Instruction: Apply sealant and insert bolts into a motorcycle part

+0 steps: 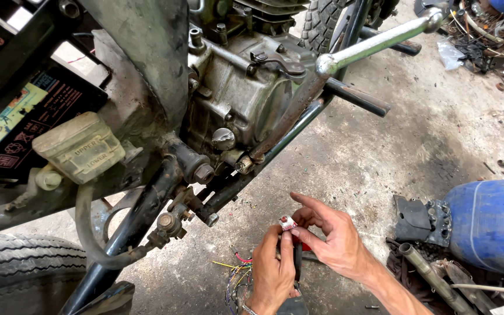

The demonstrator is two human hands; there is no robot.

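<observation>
My left hand (273,269) and my right hand (329,232) meet low in the middle of the view, both pinching a small red and white part (287,223) at its top. A dark handle or stem (297,260) runs down from it between my hands. A bundle of thin coloured wires (237,279) lies just left of my left wrist. Above my hands stands a dirty motorcycle engine (246,93) with its kick lever (374,42) and black frame tube (141,216).
A yellowed fluid reservoir (80,146) and a battery (30,111) sit on the left of the frame. A tyre (18,265) fills the lower left. A blue tank (491,224) and metal pipes (433,277) lie at right on the concrete floor (415,151). Scrap is piled at the top right.
</observation>
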